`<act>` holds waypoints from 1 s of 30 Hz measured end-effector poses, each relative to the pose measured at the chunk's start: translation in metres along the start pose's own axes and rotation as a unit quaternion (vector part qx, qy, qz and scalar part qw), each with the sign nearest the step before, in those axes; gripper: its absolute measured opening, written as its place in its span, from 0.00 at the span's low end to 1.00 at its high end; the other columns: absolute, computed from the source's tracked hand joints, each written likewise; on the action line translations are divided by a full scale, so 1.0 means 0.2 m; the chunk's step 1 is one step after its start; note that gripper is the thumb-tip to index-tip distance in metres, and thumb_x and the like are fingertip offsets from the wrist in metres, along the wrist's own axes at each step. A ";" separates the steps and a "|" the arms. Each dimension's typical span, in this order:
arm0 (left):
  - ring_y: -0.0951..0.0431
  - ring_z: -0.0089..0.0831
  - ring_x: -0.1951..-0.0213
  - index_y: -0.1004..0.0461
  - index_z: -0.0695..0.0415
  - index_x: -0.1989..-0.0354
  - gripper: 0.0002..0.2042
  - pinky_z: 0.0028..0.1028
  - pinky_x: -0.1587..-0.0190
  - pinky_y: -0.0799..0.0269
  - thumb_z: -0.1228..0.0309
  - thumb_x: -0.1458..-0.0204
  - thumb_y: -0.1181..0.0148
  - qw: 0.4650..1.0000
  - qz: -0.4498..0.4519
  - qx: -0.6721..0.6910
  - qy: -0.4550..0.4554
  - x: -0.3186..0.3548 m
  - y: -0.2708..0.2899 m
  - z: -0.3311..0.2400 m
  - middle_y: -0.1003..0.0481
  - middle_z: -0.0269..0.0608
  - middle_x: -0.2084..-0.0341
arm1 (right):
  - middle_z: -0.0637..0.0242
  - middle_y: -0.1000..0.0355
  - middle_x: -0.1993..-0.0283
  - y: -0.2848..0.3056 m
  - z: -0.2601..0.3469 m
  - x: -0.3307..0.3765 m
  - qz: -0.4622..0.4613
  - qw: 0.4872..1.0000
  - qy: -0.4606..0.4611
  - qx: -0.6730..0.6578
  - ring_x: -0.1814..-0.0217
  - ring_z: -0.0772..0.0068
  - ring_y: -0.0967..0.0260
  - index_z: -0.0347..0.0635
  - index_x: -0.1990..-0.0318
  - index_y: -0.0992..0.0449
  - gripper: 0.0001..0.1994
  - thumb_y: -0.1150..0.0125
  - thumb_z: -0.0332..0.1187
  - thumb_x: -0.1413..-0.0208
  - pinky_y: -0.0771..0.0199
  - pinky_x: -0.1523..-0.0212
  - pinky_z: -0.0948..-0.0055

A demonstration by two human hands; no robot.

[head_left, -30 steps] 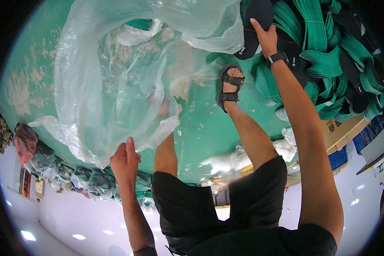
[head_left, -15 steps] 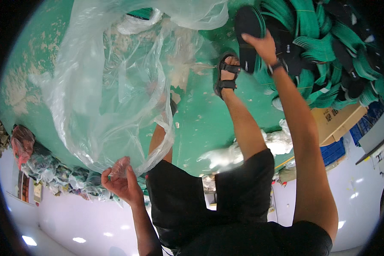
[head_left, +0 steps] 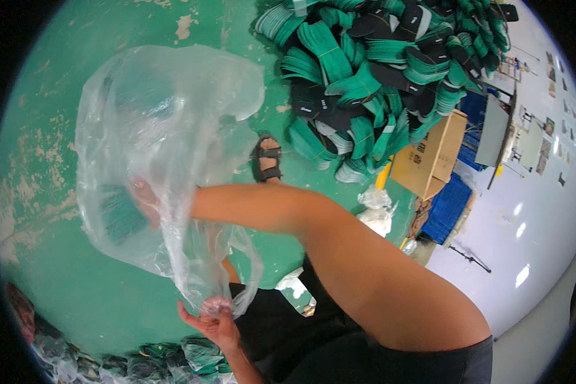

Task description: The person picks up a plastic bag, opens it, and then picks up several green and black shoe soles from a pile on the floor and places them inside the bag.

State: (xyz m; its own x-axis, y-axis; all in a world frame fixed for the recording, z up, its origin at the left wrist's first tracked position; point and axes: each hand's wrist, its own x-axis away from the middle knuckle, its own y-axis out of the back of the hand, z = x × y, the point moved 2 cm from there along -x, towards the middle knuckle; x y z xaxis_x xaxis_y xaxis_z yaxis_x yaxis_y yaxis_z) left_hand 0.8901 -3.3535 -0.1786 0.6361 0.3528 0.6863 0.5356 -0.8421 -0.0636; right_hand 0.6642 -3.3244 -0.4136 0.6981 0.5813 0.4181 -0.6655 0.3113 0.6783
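A large clear plastic bag (head_left: 173, 121) spreads open on the left, its lower edge pinched in my left hand (head_left: 217, 326). My right arm reaches across into the bag, so my right hand (head_left: 146, 201) shows only dimly through the film. At that hand's fingers is a bundle of green-edged insoles (head_left: 118, 214), blurred behind the plastic; the fingers seem closed on it. Another dark green patch shows through the upper part of the bag, too hazy to name. Beyond, at the upper right, lies a big heap of black and green insole bundles (head_left: 365, 83).
My sandalled foot (head_left: 269, 157) stands on the worn green floor (head_left: 38, 211) between bag and heap. To the right are an open cardboard box (head_left: 425, 153) and blue crates (head_left: 447, 208). White plastic (head_left: 376, 217) lies nearby. Filled bags (head_left: 141, 365) line the lower left.
My right hand has moved left from the insole heap into the bag, with an insole bundle. My left hand, still gripping the bag, sits lower and farther right. The view has shifted.
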 end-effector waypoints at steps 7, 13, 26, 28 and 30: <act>0.37 0.16 0.77 0.37 0.62 0.47 0.24 0.18 0.74 0.40 0.79 0.57 0.47 0.988 -0.041 0.130 0.067 -0.21 0.06 0.20 0.35 0.28 0.81 | 0.50 0.27 0.64 0.96 -0.44 -0.05 0.365 0.888 0.238 0.146 0.62 0.49 0.31 0.33 0.59 0.28 0.22 0.43 0.43 0.57 0.31 0.59 0.60; 0.46 0.14 0.78 0.31 0.61 0.53 0.17 0.17 0.75 0.52 0.64 0.46 0.48 0.984 -0.126 -0.120 0.030 -0.36 -0.30 0.03 0.42 0.22 0.80 | 0.60 0.26 0.68 1.37 -1.31 0.75 -0.004 0.928 -0.074 -0.366 0.67 0.66 0.28 0.35 0.55 0.29 0.23 0.35 0.43 0.54 0.28 0.63 0.71; 0.43 0.16 0.75 0.34 0.54 0.49 0.16 0.16 0.74 0.49 0.65 0.44 0.57 0.864 -0.343 -0.368 -0.029 -0.26 -0.67 -0.19 0.42 0.27 0.75 | 0.52 0.45 0.41 1.08 -2.44 0.42 -0.175 0.848 -0.414 0.281 0.41 0.55 0.45 0.31 0.35 0.63 0.59 0.30 0.55 0.68 0.45 0.41 0.62; 0.44 0.14 0.78 0.34 0.55 0.49 0.15 0.14 0.76 0.50 0.66 0.44 0.56 0.877 -0.339 -0.340 -0.010 -0.27 -0.63 -0.12 0.44 0.23 0.80 | 0.56 0.41 0.46 1.06 -2.47 0.43 -0.229 0.838 -0.408 0.282 0.45 0.57 0.43 0.31 0.36 0.61 0.58 0.29 0.53 0.69 0.41 0.45 0.60; 0.44 0.14 0.78 0.35 0.58 0.46 0.17 0.16 0.75 0.48 0.68 0.44 0.53 0.945 -0.249 -0.209 -0.003 -0.26 -0.54 -0.06 0.44 0.23 0.83 | 0.52 0.40 0.49 1.06 -2.46 0.44 -0.221 0.851 -0.405 0.251 0.45 0.54 0.42 0.29 0.40 0.55 0.55 0.29 0.53 0.69 0.40 0.46 0.59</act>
State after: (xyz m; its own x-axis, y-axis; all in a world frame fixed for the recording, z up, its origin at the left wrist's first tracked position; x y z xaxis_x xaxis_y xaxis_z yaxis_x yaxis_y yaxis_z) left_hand 0.7921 -3.2869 -0.1989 0.3656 0.7496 0.5517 0.5034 -0.6578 0.5602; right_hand 0.4558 -2.8373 -0.5300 0.9392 -0.2808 0.1976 -0.2368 -0.1132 0.9649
